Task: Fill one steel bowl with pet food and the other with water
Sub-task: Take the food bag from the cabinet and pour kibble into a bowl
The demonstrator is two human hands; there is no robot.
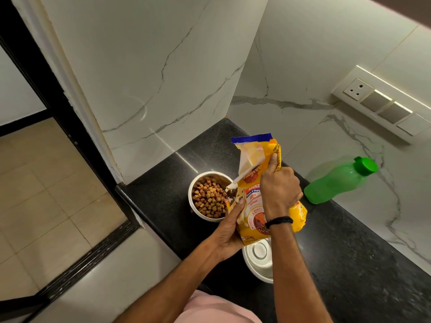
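Observation:
A yellow pet food bag with a blue top edge is held above the black counter, roughly upright, between two steel bowls. My left hand grips its lower left side. My right hand clasps its upper right side, thumb on the folded edge. The far steel bowl holds brown and tan kibble. The near steel bowl is partly hidden under the bag and my right forearm, and what shows of its inside holds nothing. A green plastic water bottle, capped, lies tilted against the marble wall on the right.
The black granite counter runs from the corner toward me, with its edge on the left dropping to a tiled floor. Marble walls close the back and right. A switch panel is mounted on the right wall.

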